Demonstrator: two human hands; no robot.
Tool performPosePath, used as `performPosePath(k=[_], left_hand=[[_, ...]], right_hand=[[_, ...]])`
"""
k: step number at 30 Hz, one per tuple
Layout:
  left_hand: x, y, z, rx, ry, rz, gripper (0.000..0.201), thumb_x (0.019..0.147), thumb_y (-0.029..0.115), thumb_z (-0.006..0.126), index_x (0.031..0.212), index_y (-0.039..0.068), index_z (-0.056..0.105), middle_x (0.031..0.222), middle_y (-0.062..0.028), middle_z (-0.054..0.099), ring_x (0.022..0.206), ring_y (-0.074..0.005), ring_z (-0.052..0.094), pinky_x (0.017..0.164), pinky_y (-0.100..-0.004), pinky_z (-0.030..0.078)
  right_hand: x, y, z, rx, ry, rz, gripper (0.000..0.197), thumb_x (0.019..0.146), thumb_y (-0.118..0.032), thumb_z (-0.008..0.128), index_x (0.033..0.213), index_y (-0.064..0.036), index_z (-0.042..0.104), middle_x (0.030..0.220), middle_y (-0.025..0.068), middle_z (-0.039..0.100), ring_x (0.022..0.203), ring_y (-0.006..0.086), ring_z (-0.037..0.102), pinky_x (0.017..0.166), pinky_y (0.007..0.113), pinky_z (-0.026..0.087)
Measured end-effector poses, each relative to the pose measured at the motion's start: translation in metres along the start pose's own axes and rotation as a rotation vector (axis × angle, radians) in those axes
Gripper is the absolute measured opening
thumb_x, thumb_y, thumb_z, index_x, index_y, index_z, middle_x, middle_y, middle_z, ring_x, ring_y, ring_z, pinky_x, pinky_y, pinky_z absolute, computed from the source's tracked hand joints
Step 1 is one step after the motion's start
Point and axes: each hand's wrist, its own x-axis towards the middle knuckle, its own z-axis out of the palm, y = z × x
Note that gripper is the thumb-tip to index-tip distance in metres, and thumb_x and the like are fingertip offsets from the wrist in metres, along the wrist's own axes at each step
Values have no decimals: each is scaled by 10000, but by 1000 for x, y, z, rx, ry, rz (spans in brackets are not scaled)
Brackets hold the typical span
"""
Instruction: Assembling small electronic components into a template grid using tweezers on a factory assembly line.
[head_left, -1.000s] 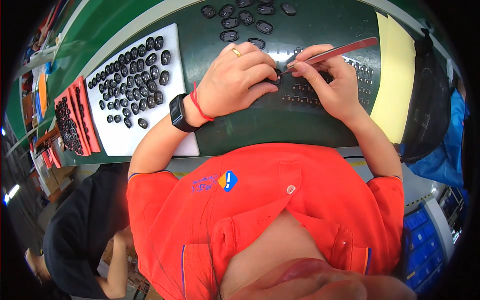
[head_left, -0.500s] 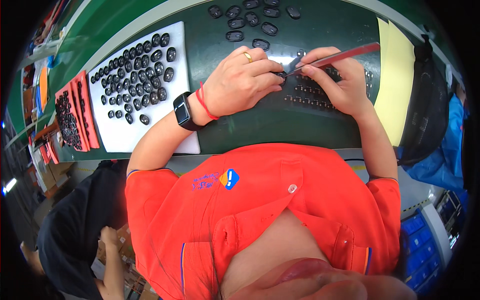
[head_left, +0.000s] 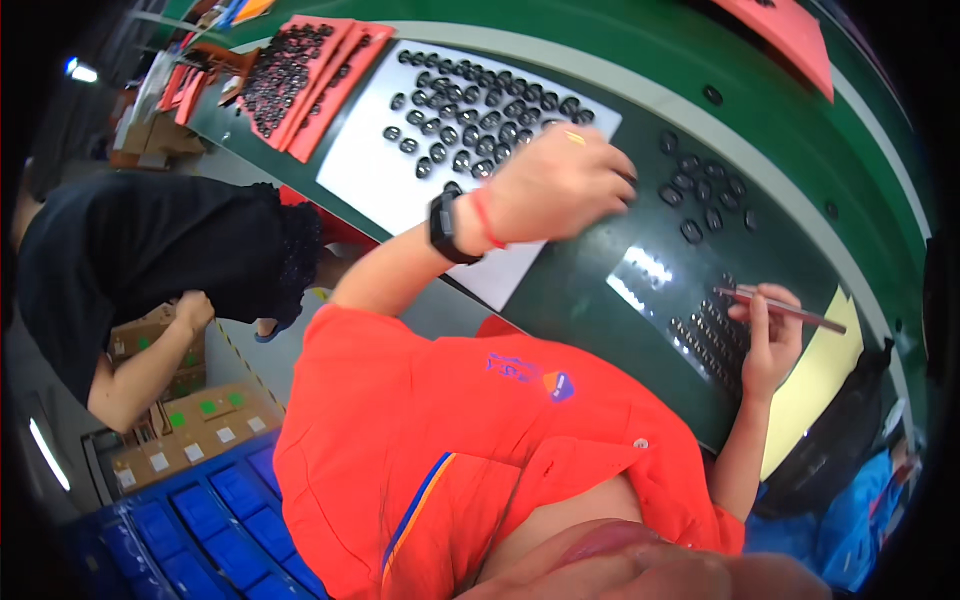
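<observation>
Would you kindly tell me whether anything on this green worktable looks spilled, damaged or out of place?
Nothing looks plainly spilled or damaged, as far as the blur lets me judge. One dark oval piece lies by itself, apart from the loose cluster of similar pieces, so it looks slightly stray.

Slim red-brown metal tweezers [head_left: 806,317], slanted, well right of white rectangular foam sheet [head_left: 400,195]; small dark piece [head_left: 628,179], mostly hidden, just beyond sheet's right edge

Close fisheye view from the wearer's head, downward onto hands [head_left: 562,188] and green tabletop [head_left: 565,285].
</observation>
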Motion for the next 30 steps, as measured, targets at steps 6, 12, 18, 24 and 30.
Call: performPosePath(k=[6, 12, 18, 24, 30], left_hand=[[-103, -82, -76, 440, 313, -670, 105, 695, 125, 712, 757, 61, 656, 780, -81, 639, 783, -249, 594, 716, -352, 459], [-146, -149, -70, 379, 348, -866, 108, 691, 145, 718, 747, 66, 669, 801, -91, 648, 799, -249, 603, 744, -352, 462], [-75, -128, -64, 372, 308, -732, 120, 748, 123, 685, 820, 30, 665, 875, -108, 651, 827, -233, 622, 735, -314, 480], [59, -92, 20, -1, 20, -168, 195, 725, 133, 690, 899, 58, 646, 921, -103, 630, 918, -287, 569, 832, -368, 438], [107, -126, 98, -29, -56, -361, 299, 701, 237, 715, 940, 68, 657, 908, -115, 634, 880, -292, 584, 793, -370, 465]], right_hand=[[0, 1, 4, -26, -56, 0, 142, 904, -40, 516, 1037, 11, 514, 899, 110, 625, 703, 119, 611, 648, 213, 504], [-6, 4, -1, -12, -23, -3, 104, 894, -26, 516, 990, 15, 513, 861, 114, 626, 663, 116, 610, 622, 207, 495], [2, -6, 5, 212, 17, 97, 143, 930, -86, 480, 1040, 3, 472, 816, 97, 595, 627, 126, 590, 575, 215, 478], [3, 5, 1, 298, 14, 202, 185, 913, -98, 512, 1059, -4, 447, 839, 140, 625, 632, 144, 608, 575, 221, 488], [0, 6, 3, 298, -5, 196, 203, 884, -52, 547, 1052, 0, 448, 854, 124, 615, 649, 137, 604, 575, 222, 486]])
